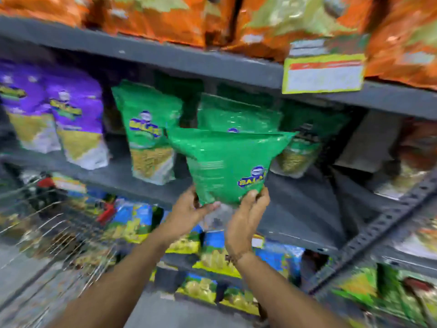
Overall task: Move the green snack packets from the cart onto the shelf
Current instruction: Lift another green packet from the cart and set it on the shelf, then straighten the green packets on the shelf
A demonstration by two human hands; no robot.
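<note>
A green snack packet is held up in front of the middle shelf, its lower end gripped from both sides. My left hand pinches the bottom left corner and my right hand clasps the bottom right. Behind it, green packets stand on the shelf: one upright at the left, one directly behind, and another at the right. The wire cart is at the lower left, its contents blurred.
Purple packets stand at the left of the same shelf. Orange bags fill the shelf above, with a yellow price tag hanging on its edge. Blue and yellow packets sit on lower shelves. A slotted upright runs at the right.
</note>
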